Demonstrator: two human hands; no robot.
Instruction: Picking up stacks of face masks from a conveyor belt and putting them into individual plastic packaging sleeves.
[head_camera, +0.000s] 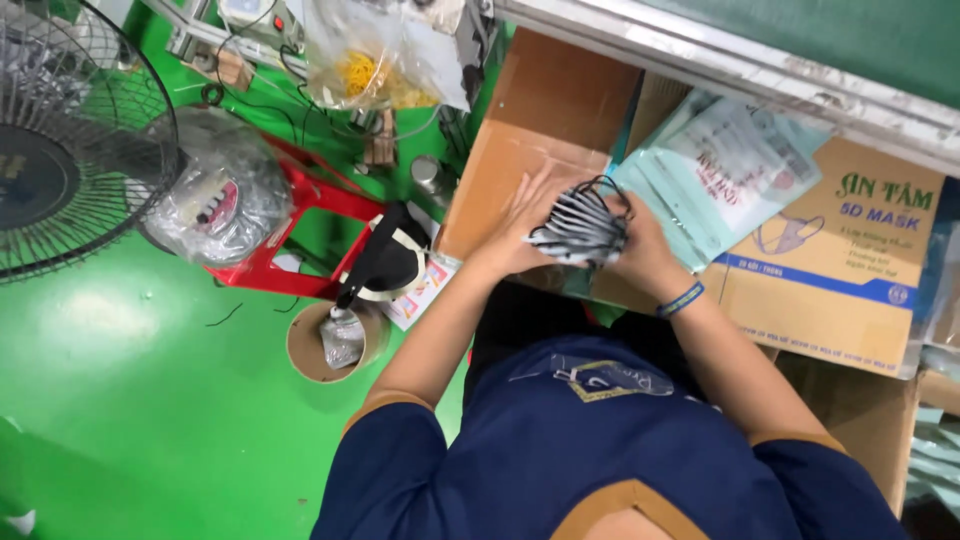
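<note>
- My left hand (522, 222) and right hand (640, 250) press in from either side on a stack of dark face masks (580, 228), both gripping it between palms and fingers.
- The stack of dark face masks is fanned on edge, pale stripes showing along the folds, and black ear loops stick out at its top.
- I hold it above an open cardboard box (520, 150), over the brown flap nearest me.
- On my right wrist sits a blue wristband (680, 299).
- Just right of my hands lie pale green flat packets (700, 180), overlapping each other, leaning on a printed cardboard carton (840, 270).
- Left of me, on the green floor (120, 400), stands a red stool (300, 220) with a clear plastic bag (215, 200) on it.
- A round cardboard tub (318, 345) stands near the stool, holding a crumpled clear bag.
- A fan with a wire guard (70, 150) fills the upper left corner.
</note>
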